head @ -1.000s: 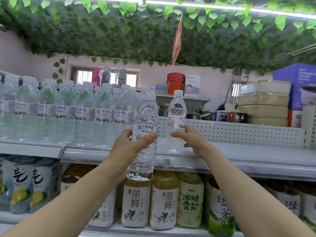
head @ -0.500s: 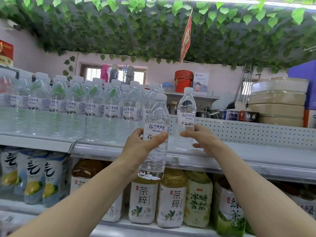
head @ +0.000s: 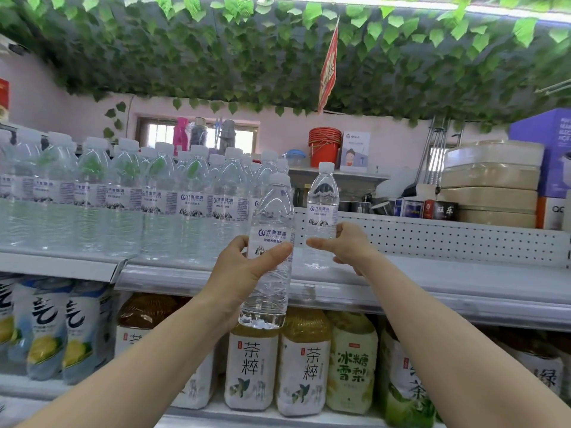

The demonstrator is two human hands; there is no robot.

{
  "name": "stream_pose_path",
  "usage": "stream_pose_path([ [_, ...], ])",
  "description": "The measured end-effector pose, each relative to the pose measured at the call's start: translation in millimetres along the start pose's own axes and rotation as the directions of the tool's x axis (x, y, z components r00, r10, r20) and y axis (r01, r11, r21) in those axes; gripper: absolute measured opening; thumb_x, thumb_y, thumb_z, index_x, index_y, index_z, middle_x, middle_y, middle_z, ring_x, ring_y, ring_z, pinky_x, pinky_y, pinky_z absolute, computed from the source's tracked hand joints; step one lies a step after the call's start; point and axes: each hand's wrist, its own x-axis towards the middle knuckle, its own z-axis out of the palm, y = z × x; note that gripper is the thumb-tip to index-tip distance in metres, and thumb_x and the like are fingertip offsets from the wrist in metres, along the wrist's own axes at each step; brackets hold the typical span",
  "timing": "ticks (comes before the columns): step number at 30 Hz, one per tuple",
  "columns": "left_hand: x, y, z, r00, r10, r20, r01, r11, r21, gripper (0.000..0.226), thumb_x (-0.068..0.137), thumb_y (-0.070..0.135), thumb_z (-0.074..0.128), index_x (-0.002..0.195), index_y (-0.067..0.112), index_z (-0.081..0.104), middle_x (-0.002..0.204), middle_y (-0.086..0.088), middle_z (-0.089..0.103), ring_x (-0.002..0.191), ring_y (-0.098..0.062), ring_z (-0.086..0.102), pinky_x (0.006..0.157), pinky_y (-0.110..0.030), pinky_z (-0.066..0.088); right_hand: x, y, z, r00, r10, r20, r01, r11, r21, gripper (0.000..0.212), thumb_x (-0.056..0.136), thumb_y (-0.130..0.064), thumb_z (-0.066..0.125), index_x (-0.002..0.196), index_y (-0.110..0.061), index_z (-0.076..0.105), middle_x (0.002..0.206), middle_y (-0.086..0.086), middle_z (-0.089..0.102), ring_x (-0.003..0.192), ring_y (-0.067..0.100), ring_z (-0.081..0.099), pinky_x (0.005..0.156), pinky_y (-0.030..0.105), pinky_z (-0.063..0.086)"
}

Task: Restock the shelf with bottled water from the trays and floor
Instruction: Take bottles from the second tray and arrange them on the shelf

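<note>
Up front, the left hand (head: 241, 273) is raised at shelf height on an outstretched forearm, thumb laid across the label and fingers wrapped behind, gripping a clear water bottle (head: 273, 217) upright; its base hangs in front of and below the shelf's front lip, not yet on the shelf (head: 432, 273). Just beside it, the right hand (head: 349, 245) reaches further in, thumb pointing left across the lower front of a second bottle (head: 323, 208) and fingers curved round its right side, loosely holding it where it stands alone on the shelf. Compared with half a second ago, both grips and both arm poses are unchanged, and the held bottle stays at the same height against the lip. To the left of both hands, the stocked water bottles (head: 154, 205) fill the shelf in tight rows. Behind the lone bottle runs a perforated back panel (head: 448, 239). Below, tea bottles (head: 253, 366) line the lower tier, and green leaves (head: 247, 57) hang overhead.
</note>
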Motion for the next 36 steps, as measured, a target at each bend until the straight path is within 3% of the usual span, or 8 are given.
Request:
stream_pose_path([
  [7,3,-3,0,1.000,0.017,0.003,-0.017,1.000,-0.018,0.035,0.081,0.026,0.078,0.083,0.035,0.045,0.079,0.022,0.059,0.071,0.009,0.058,0.085,-0.031,0.045,4,1,2,1.000,0.029,0.010,-0.029,1.000,-0.007,0.056,0.073,-0.047,0.089,0.115,-0.019,0.064,0.110,-0.002,0.068,0.102,0.018,0.064,0.066,0.028,0.055],
  [13,8,-1,8,0.999,0.028,0.022,-0.027,0.999,-0.035,0.035,0.081,0.025,0.078,0.082,0.035,0.044,0.077,0.022,0.058,0.070,0.008,0.056,0.084,-0.030,0.043,-4,3,-10,0.999,0.044,-0.032,-0.041,0.997,0.068,0.081,0.082,-0.047,0.081,0.144,-0.009,0.046,0.130,0.007,0.058,0.108,0.021,0.061,0.079,0.031,0.058],
  [17,21,6,18,0.998,-0.018,0.061,0.019,1.000,-0.012,0.048,0.063,0.041,0.084,0.101,0.030,0.057,0.102,0.007,0.071,0.095,-0.009,0.065,0.103,-0.043,0.043,-29,-5,-22,0.998,-0.037,-0.052,0.050,0.960,0.274,0.057,0.087,-0.042,0.077,0.132,-0.012,0.060,0.123,0.005,0.066,0.107,0.019,0.066,0.076,0.029,0.058],
  [19,27,10,28,0.998,-0.029,0.062,0.031,0.999,-0.029,0.065,0.054,0.045,0.086,0.110,0.024,0.061,0.108,0.001,0.074,0.101,-0.016,0.067,0.097,-0.044,0.048,-46,-11,-26,0.998,-0.050,0.038,0.029,0.903,0.429,0.043,0.089,-0.039,0.074,0.122,-0.012,0.068,0.122,0.009,0.070,0.110,0.023,0.068,0.078,0.031,0.059],
  [22,38,12,43,0.996,-0.038,0.086,0.043,0.997,-0.057,0.042,0.068,0.037,0.085,0.097,0.027,0.057,0.097,0.006,0.069,0.092,-0.010,0.062,0.099,-0.039,0.041,-69,-15,-36,0.986,-0.093,0.141,0.007,0.858,0.514,0.044,0.088,-0.040,0.073,0.122,-0.012,0.071,0.122,0.009,0.072,0.115,0.025,0.067,0.086,0.035,0.058],
  [26,56,9,64,0.995,-0.050,0.089,0.057,0.995,-0.082,0.072,0.056,0.039,0.094,0.116,0.018,0.061,0.108,-0.008,0.074,0.100,-0.028,0.071,0.093,-0.050,0.053,-90,-19,-44,0.947,-0.158,0.278,0.021,0.898,0.439,0.049,0.083,-0.040,0.077,0.126,-0.017,0.068,0.120,0.004,0.073,0.114,0.020,0.068,0.100,0.046,0.056],
  [29,68,6,80,0.993,-0.051,0.104,0.063,0.990,-0.124,0.068,0.060,0.030,0.090,0.119,0.013,0.059,0.108,-0.013,0.074,0.094,-0.030,0.073,0.073,-0.040,0.060,-92,-19,-49,0.962,-0.152,0.228,0.055,0.923,0.381,0.034,0.083,-0.031,0.079,0.115,-0.024,0.068,0.105,-0.002,0.076,0.099,0.012,0.072,0.093,0.039,0.058],
  [36,88,-3,110,0.981,-0.030,0.192,0.037,0.999,-0.032,0.069,0.060,0.038,0.088,0.119,0.013,0.063,0.103,-0.005,0.076,0.096,-0.021,0.073,0.076,-0.032,0.055,-79,-10,-70,0.980,-0.092,0.177,0.024,0.934,0.357,0.041,0.083,-0.027,0.081,0.120,-0.017,0.069,0.097,-0.002,0.074,0.089,0.011,0.070,0.078,0.031,0.056],
])
